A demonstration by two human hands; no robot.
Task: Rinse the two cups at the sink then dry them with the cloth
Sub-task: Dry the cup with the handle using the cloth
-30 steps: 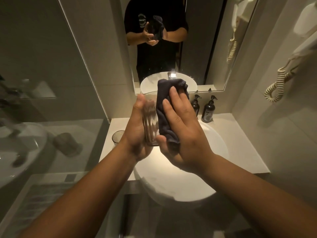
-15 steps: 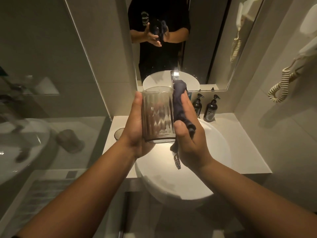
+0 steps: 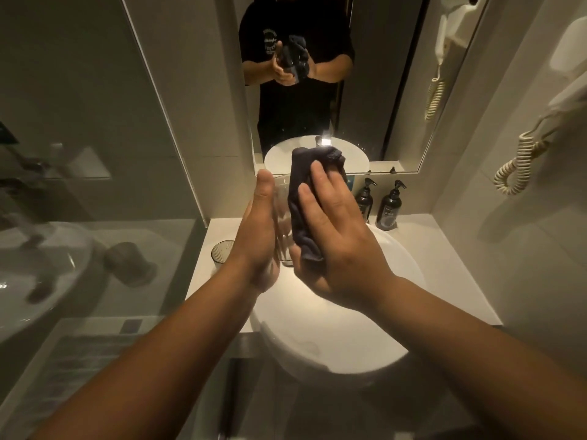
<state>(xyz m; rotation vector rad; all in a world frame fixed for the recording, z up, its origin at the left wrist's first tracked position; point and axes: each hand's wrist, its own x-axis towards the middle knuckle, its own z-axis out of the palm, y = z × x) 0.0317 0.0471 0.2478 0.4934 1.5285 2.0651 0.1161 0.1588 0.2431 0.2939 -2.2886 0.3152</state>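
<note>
I hold a clear ribbed glass cup (image 3: 282,214) upright above the white round sink (image 3: 333,338). My left hand (image 3: 259,239) grips its left side, thumb up along the rim. A dark cloth (image 3: 305,198) is pressed against the cup's right side by my right hand (image 3: 333,236), with the fingers wrapped over the cloth. The cloth and my hands hide most of this cup. A second ribbed glass cup (image 3: 220,254) stands on the white counter (image 3: 444,268) to the left of the sink, partly behind my left wrist.
Two dark pump bottles (image 3: 389,206) stand at the back of the counter right of the tap. A mirror (image 3: 333,77) is ahead, a glass shower panel (image 3: 95,185) on the left, and a wall hairdryer with coiled cord (image 3: 517,163) on the right.
The cup has turned between my hands, so the cloth now covers its near side again. My right hand slid up over the cloth from the cup's right edge.
</note>
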